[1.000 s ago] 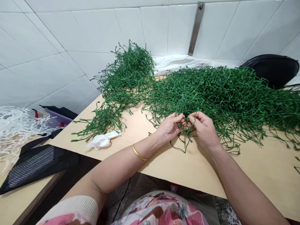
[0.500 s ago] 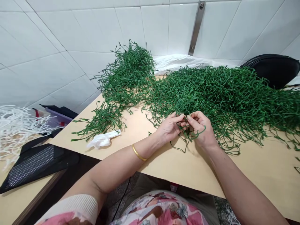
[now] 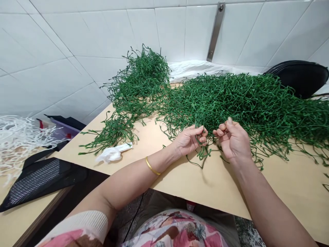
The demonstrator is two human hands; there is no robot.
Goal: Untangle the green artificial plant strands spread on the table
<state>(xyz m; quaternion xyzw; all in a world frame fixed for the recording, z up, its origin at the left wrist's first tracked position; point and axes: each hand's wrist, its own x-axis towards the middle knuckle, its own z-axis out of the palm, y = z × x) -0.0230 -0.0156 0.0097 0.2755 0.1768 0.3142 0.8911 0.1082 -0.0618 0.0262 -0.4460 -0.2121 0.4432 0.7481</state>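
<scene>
My left hand (image 3: 191, 140) pinches a thin green cord (image 3: 197, 137) between thumb and fingers, just over the table's near side. Loose ends of green cord hang below those fingertips. To its right, my right hand (image 3: 235, 140) is half curled with the thumb raised apart from the fingers, and I see nothing between them. Both hands are at the front edge of a large heap of green knotted cords (image 3: 236, 99). A smaller bunch of green cords (image 3: 144, 75) rises at the back left.
A crumpled white piece of plastic (image 3: 111, 154) lies on the wooden table (image 3: 144, 164). White cords (image 3: 23, 137) and a black mesh item (image 3: 36, 180) are at the left. Behind are a white sheet (image 3: 190, 69), a black rounded object (image 3: 299, 77) and a tiled wall (image 3: 169, 34).
My right hand has come away from the left, moving right and turning its thumb upward. The left hand stays in place with the cord.
</scene>
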